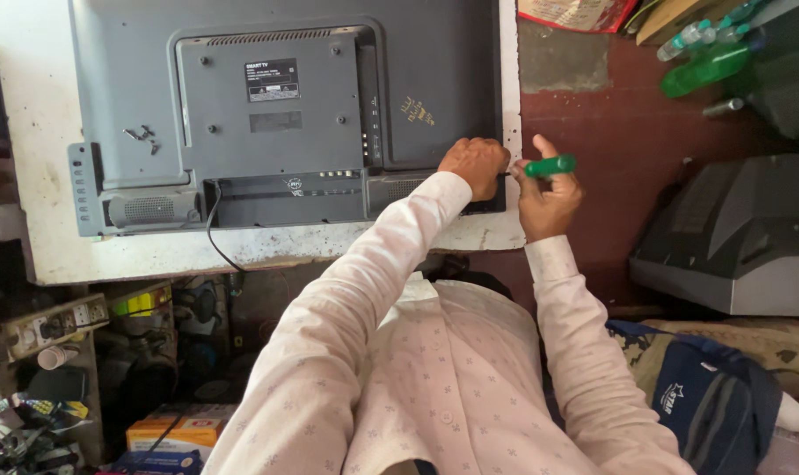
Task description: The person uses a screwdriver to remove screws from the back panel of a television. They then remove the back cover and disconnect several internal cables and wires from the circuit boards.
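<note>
A flat-screen television [267, 114] lies face down on a white table [39, 176], its grey back cover up. My left hand [476, 164] is a closed fist resting on the television's near right corner. My right hand [547, 198] grips a green-handled screwdriver [550, 165], its tip pointing left at that same corner beside my left hand. Several loose screws [144, 136] lie on the back cover at the left. A black cable [213, 224] hangs from the set over the table's front edge.
A dark grey old television [733, 237] stands on the red floor to the right. Green bottles [707, 62] lie at the top right. A blue bag [716, 396] sits at the lower right. Cluttered shelves with boxes [179, 431] and a power strip [56, 321] fill the lower left.
</note>
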The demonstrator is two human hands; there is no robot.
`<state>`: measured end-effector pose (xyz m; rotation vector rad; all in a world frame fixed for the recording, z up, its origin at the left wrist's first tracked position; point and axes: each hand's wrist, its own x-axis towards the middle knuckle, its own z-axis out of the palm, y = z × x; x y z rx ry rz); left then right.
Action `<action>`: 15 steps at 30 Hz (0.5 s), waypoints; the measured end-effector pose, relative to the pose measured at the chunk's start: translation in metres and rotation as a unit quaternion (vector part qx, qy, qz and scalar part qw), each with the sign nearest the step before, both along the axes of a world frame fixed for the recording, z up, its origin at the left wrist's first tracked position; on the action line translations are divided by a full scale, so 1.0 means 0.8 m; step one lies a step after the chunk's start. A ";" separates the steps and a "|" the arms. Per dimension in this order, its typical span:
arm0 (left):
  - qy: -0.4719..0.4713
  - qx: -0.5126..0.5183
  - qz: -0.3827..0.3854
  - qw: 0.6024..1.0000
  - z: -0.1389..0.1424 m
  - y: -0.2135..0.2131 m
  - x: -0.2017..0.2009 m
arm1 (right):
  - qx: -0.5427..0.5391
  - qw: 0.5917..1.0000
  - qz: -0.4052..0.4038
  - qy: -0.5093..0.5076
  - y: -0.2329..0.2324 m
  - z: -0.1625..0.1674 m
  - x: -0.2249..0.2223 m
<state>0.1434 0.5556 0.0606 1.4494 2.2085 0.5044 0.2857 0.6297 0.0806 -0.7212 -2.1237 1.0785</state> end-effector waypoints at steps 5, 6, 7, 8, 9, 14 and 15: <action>0.057 0.024 0.005 0.998 -0.014 0.008 0.006 | -0.126 0.988 0.069 0.060 -0.010 0.011 0.005; 0.071 0.018 0.007 0.997 -0.016 0.009 0.008 | -0.056 0.997 0.040 0.041 -0.011 0.010 0.003; 0.082 0.011 0.008 0.997 -0.016 0.009 0.011 | 0.013 1.000 0.011 0.019 -0.013 0.010 0.003; 0.087 0.015 0.015 0.996 -0.019 0.010 0.012 | 0.082 0.996 -0.018 -0.006 -0.014 0.008 0.002; 0.094 0.019 0.022 0.995 -0.019 0.011 0.013 | 0.079 0.997 -0.020 0.001 -0.014 0.007 0.001; 0.126 0.030 0.057 0.990 -0.018 0.015 0.021 | -0.087 0.994 0.015 0.071 -0.013 0.000 0.002; 0.132 0.033 0.064 0.989 -0.017 0.015 0.021 | -0.086 0.993 0.021 0.084 -0.013 -0.002 0.002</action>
